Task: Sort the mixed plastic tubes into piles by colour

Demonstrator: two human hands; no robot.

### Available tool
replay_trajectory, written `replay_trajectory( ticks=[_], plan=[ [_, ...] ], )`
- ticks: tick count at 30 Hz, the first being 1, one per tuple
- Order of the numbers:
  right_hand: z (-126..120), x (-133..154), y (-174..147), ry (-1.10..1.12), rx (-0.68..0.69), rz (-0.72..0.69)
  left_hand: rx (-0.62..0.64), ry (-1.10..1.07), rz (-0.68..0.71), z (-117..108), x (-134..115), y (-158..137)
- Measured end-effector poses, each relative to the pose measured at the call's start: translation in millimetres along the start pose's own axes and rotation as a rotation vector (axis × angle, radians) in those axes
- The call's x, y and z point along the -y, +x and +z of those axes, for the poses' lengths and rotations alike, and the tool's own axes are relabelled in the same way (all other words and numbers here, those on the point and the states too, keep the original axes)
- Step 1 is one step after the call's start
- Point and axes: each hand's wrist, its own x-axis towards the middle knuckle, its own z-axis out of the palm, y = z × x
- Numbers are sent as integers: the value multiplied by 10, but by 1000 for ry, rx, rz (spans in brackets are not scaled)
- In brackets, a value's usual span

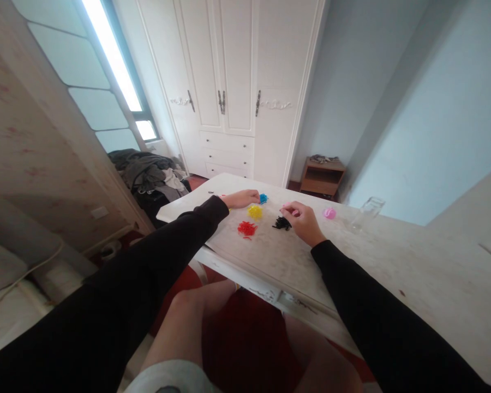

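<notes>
"Black sleeves (180,240) cover both of the person's arms. How are the hands posed?"

"The left hand (242,199) stretches forward, palm down, its bent fingertips at a heap of small bright-blue pieces (264,198); whether they pinch one, nobody can tell. The right hand (306,221) curls its fingers just above a heap of thin black pieces (282,223). Some pink material (296,213) shows at those fingers, though it is unclear whether it is grasped or lies behind."

"And the surface?"

"A white, smudged tabletop (393,262). Between the hands and nearer the person, it bears a heap of thin red pieces (246,228), then a heap of small yellow pieces (255,212)."

"The room?"

"Piled grey and black clothes (147,172) at left, a white panelled wardrobe (237,60) in the middle, then a low brown wooden cabinet (325,170)."

"Containers?"

"Right of the right hand, past a small round pink object (329,213), is a clear glass jar (368,212); its contents can't be made out."
</notes>
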Motion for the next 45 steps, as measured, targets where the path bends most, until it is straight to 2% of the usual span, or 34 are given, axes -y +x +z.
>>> replay_trajectory(
  ticks=[12,18,21,24,28,32,35,38,42,45],
  plan=[
    [-5,26,1,-3,13,-4,-2,-9,41,74,70,-35],
    [-12,48,2,-2,27,4,37,-61,89,56,13,-85],
    [-19,61,2,-4,29,8,-15,-55,120,-54,-32,-166],
    [-20,64,0,-11,23,1,-115,-29,77,-250,26,-268],
    [-13,55,-6,-19,34,6,-221,45,-70,-534,304,-428],
    [-4,41,-10,-16,57,6,-199,124,-141,-660,571,-609],
    [-3,30,-11,-21,69,4,-172,124,-151,-597,622,-708],
    [-10,17,-11,-26,71,7,-161,110,-160,-454,573,-747],
    [-23,3,-10,-35,66,10,-201,96,-144,-313,506,-732],
    [-27,-1,-8,-38,66,8,-215,135,-139,-306,506,-705]
  ],
)
